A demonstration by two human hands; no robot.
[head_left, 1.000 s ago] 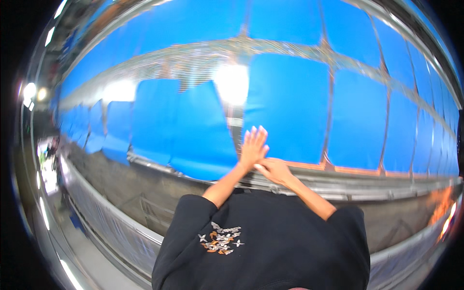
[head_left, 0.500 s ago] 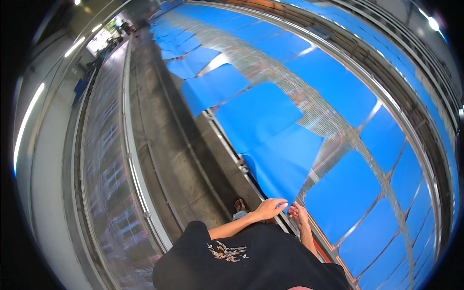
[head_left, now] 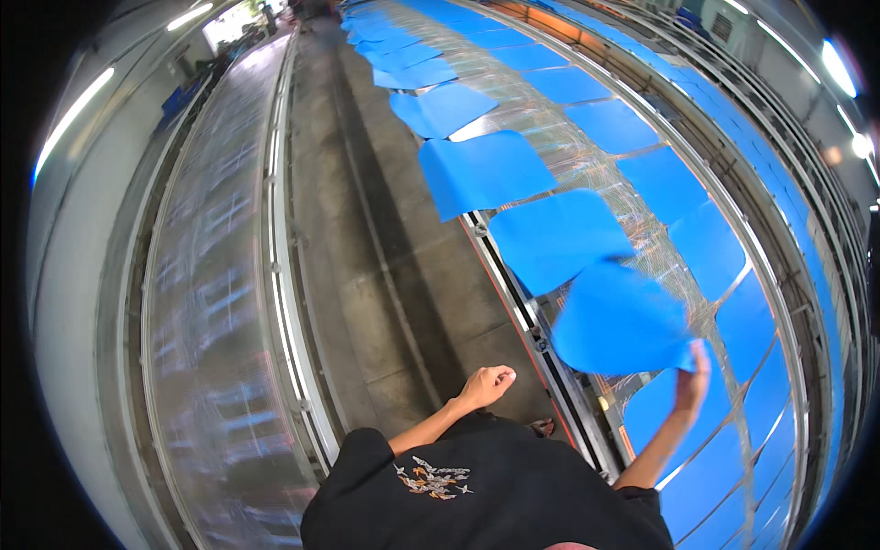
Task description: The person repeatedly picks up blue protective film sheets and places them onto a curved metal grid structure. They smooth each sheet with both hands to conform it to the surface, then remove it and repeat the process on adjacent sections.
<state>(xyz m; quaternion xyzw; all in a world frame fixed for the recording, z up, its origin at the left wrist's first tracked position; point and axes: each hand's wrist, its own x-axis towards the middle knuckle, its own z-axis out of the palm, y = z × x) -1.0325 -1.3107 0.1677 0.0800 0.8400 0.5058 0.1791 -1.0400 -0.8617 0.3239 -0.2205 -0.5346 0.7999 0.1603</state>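
Observation:
At the corner of a blue fabric panel (head_left: pixel 619 321) is my right hand (head_left: pixel 694 380), its fingers closed on the fabric. This panel is partly raised and curved, overlapping the neighbouring blue panel (head_left: pixel 559 238) on the long table. Over the aisle, left of the table edge, hovers my left hand (head_left: pixel 489 386). Its fingers are curled in, and nothing shows in them. Under my right forearm another blue panel (head_left: pixel 660 412) lies flat on the table.
Rows of blue panels run along the table, several hanging over its near edge (head_left: pixel 522 302). A metal rail (head_left: pixel 752 252) borders the far side. Left of the concrete aisle (head_left: pixel 385 302) stands a second long table with a shiny surface (head_left: pixel 211 302). My foot (head_left: pixel 543 427) shows beside the table.
My hands were close together at the table edge; now they are apart. The right has moved over the table with the panel's corner, the left toward the aisle. The whole view has shifted.

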